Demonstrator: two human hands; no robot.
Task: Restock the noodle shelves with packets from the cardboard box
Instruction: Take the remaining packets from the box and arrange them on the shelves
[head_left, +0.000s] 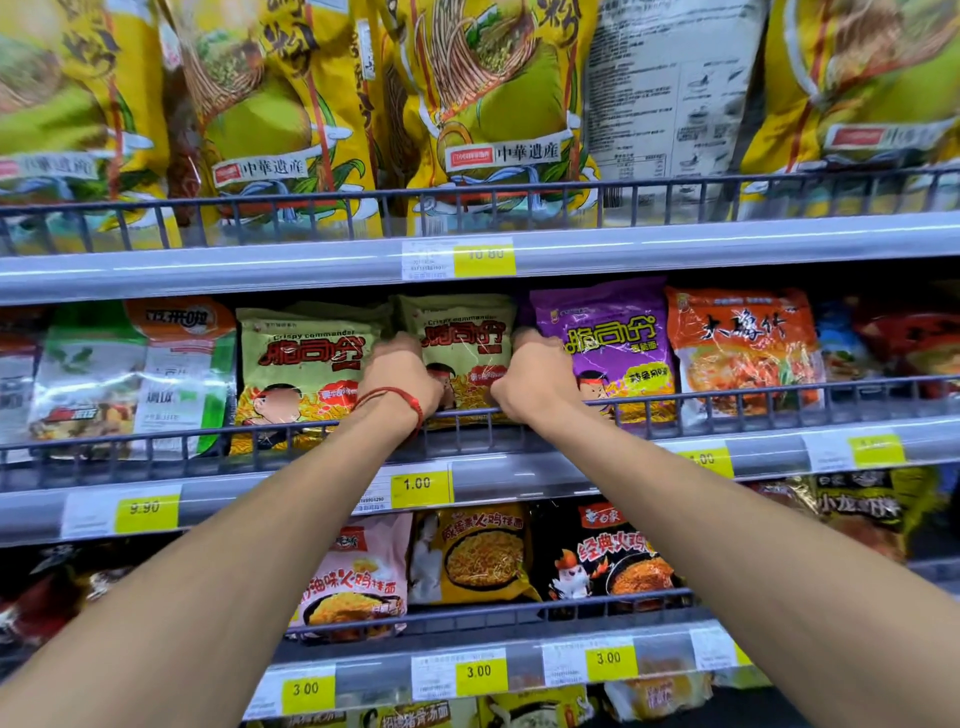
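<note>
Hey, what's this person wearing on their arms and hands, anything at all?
Very little. Both forearms are bare, with no sleeves in view, and neither hand wears a glove. The left hand has a thin red cord bracelet at the wrist. The right hand shows no ring, watch or band.

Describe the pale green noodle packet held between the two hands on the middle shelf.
The pale green packet is a glossy plastic pouch with red block characters, the words "Crispy commander" and a cartoon figure near the bottom. It stands upright behind the wire rail of the middle shelf, between a matching green packet and a purple packet. The left hand grips its left edge, the right hand its right edge.
</note>
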